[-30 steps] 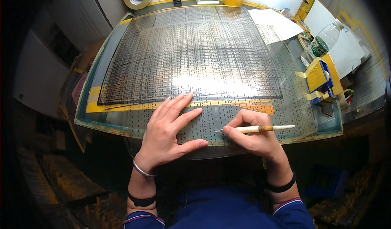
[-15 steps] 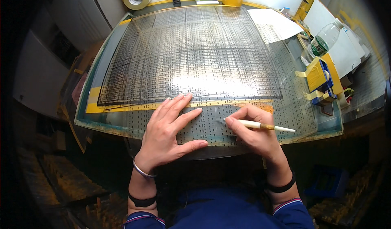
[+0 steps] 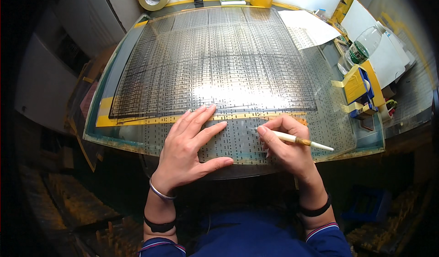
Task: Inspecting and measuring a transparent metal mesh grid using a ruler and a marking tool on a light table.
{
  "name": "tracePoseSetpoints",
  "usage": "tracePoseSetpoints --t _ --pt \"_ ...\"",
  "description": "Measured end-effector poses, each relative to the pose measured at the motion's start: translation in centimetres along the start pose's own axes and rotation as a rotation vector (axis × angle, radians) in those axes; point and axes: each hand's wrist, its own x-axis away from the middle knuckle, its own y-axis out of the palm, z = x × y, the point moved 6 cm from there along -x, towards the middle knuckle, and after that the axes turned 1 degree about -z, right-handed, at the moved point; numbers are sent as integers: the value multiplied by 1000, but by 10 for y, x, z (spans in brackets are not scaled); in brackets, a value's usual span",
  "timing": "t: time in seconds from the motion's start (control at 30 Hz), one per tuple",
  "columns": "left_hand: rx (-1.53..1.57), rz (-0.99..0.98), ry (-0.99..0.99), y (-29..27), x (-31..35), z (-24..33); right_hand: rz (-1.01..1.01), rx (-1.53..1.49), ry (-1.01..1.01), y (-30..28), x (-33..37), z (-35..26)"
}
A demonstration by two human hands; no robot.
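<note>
meanwhile the right hand [image 3: 286, 147], pinching a white pen [image 3: 295, 139], is tilting its tip down onto the clear patterned sheet [image 3: 219, 65] on the desk [image 3: 372, 138]; the left hand [image 3: 192, 147] is staying spread flat, pinning the sheet beside the yellow tape strip [image 3: 137, 120].

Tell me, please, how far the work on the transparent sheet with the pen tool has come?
Done, as it looks: the patterned transparent sheet lies flat on the lit table, with a yellow strip along its near part. In hand: the left hand presses the sheet flat, while the right hand puts the tip of a pen-like tool to the near rows. What is left cannot be judged; no marks are legible.
</note>
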Motion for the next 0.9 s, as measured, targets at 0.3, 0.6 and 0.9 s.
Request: tracePoseSetpoints --t 0.3,0.6,0.9 --pt "3 2 0 0 1 -1 -170 174 -123 4 2 -8" --pt "1 -2 -6 2 1 -2 82 -243 -118 -5 -2 3" --pt "-6 -6 3 0 1 -2 80 262 -349 -1 -4 -8"
